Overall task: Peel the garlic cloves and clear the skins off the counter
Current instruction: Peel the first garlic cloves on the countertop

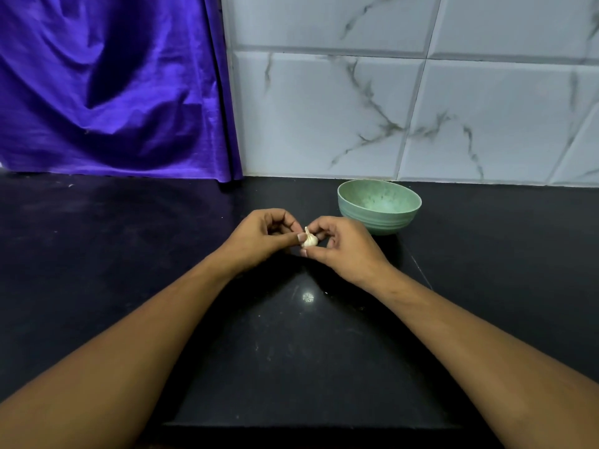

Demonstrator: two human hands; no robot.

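I see my left hand (259, 236) and right hand (343, 244) meeting over the dark surface (291, 351). Each grip is pinched on the same small garlic bulb (310, 240), thumbs and fingertips curled round it, its papery tip pointing up. A green bowl (372, 222) stands just beside the right hand, near the tiled wall (421, 108). A purple cloth (113, 85) hangs at the back left.

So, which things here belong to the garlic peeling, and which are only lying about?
Job: garlic, pinched by left hand and right hand; black counter; green bowl, probably for cloves.
Just there: purple cloth; marble-pattern wall tiles.
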